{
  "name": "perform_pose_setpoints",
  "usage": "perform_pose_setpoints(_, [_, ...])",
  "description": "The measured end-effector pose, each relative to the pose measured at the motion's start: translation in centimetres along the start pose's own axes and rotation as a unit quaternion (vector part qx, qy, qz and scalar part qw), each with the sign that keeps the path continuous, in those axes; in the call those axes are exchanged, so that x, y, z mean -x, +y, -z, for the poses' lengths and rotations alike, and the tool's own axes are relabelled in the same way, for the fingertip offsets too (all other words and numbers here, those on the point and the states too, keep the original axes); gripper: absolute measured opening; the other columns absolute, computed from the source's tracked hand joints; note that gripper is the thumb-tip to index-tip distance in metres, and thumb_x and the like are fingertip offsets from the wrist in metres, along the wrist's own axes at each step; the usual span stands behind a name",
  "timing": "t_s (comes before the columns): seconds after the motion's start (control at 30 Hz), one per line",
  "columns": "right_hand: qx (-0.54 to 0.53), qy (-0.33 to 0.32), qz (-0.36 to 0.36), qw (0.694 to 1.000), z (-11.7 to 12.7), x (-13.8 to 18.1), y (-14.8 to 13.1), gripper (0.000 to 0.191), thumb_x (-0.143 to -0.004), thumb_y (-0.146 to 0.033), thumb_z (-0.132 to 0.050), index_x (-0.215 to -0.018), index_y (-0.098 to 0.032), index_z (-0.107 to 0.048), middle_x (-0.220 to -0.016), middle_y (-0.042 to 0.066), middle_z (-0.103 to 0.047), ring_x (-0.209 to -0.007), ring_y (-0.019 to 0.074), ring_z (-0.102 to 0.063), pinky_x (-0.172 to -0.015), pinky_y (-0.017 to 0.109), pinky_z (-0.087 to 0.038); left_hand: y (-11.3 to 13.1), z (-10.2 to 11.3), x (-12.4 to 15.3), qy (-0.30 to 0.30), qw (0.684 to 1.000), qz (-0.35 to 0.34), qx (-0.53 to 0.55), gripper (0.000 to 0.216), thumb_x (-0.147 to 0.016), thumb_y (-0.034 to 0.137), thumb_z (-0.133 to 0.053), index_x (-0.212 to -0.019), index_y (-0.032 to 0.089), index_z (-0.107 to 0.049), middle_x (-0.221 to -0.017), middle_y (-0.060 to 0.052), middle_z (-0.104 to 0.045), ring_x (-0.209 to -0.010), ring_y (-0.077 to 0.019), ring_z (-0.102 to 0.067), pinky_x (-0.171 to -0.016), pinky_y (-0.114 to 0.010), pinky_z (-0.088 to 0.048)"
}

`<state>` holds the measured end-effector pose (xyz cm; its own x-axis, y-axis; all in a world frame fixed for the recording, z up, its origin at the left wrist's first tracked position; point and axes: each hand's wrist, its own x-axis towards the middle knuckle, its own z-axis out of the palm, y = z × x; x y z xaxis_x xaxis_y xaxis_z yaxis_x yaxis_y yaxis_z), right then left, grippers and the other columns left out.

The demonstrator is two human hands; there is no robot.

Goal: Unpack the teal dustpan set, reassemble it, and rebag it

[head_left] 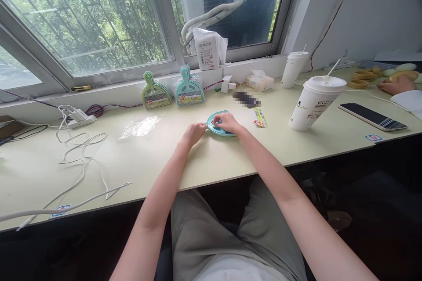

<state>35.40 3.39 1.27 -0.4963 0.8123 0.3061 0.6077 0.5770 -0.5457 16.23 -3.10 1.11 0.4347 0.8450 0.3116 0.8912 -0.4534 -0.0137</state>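
Hands met at the teal dustpan [218,129], flat on the tabletop [211,162] centre. Left hand [194,133] pinched its rim at 9 o'clock, grip clenched on it. Right hand [227,122] lay over the top, fingers curled on the pan. Paper cup [314,103] sat at 3 o'clock, well apart; two packaged dustpan sets [171,92] at 11 o'clock by the window; clear wrapper [140,126] at 9 o'clock

teal dustpan [218,129], pale green table [165,158], white cup [314,103]

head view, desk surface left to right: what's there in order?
White charger with tangled white cables → clear crumpled plastic wrapper → left hand → teal plastic dustpan under the right hand → large white paper cup with straw → black smartphone.
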Motion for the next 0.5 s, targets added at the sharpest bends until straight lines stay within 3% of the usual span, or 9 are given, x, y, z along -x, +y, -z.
perform_pose_setpoints(0.3, [0.054,0.0,0.021,0.998,0.0,0.2,0.1,0.009,-0.074,-0.027,-0.066,-0.082,-0.024,-0.067,-0.089,-0.001,-0.07,-0.093,0.0186,-0.06,-0.088,0.033,-0.032,-0.7,-0.5,0.4,0.05,0.998,-0.013,0.031,0.024,-0.089,0.015,-0.051,-0.106,0.024,-0.067,-0.11,-0.006,-0.067,-0.092,-0.0198,-0.065,-0.075,-0.028,-0.049])
perform_pose_setpoints(0.4, [0.058,0.008,0.017,0.998,0.1,0.4,0.2,0.014,-0.072,-0.029,-0.067,-0.084,-0.023,-0.064,-0.091,0.0,-0.069,-0.094,0.0198,-0.059,-0.089,0.034,-0.03,-0.3,-0.1,0.4,0.114,0.988,0.004,0.107,0.017,-0.091,0.024,-0.051,-0.096,0.022,-0.067,-0.108,-0.006,-0.067,-0.092,-0.0183,-0.065,-0.078,-0.028,-0.049])
perform_pose_setpoints(0.5, [0.057,0.017,0.004,0.998,0.1,0.5,0.0,0.016,-0.07,-0.029,-0.066,-0.084,-0.023,-0.061,-0.093,0.0,-0.07,-0.095,0.0201,-0.059,-0.09,0.035,-0.029,0.3,0.5,0.2,0.201,0.958,0.049,0.197,0.02,-0.091,0.031,-0.05,-0.082,0.019,-0.064,-0.098,-0.006,-0.067,-0.084,-0.0155,-0.063,-0.078,-0.028,-0.05])
